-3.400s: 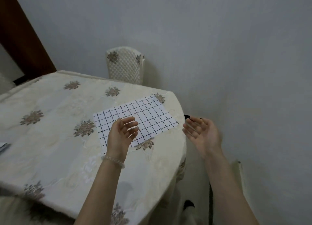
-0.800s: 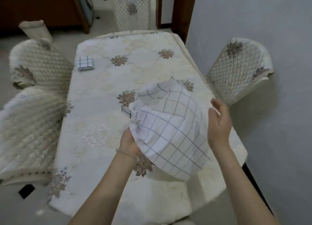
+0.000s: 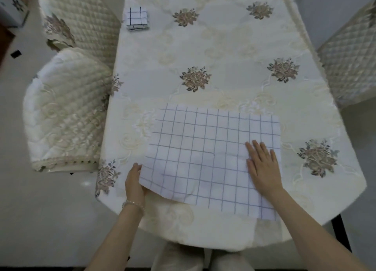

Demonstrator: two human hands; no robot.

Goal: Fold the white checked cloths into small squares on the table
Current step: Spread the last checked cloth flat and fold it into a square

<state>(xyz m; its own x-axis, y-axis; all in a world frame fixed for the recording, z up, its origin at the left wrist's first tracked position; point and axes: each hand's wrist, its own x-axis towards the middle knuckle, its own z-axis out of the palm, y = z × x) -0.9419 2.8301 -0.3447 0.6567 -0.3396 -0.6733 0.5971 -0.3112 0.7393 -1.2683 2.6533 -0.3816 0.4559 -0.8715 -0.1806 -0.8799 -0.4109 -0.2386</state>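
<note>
A white checked cloth (image 3: 203, 154) lies spread flat on the near end of the table (image 3: 223, 67). My right hand (image 3: 263, 167) rests palm down with straight fingers on the cloth's right side. My left hand (image 3: 133, 181) is at the cloth's near left corner, its fingers tucked under the raised edge there. A second checked cloth, folded into a small square (image 3: 138, 19), sits at the table's far left edge.
The table wears a cream cloth with embroidered flowers. Quilted chairs stand close on the left (image 3: 65, 120), further back on the left (image 3: 81, 20), and on the right (image 3: 350, 61). The floor shows on the left.
The cloth was held up bunched between both hands; now it lies spread flat on the table, with my right hand on top and my left at its corner.
</note>
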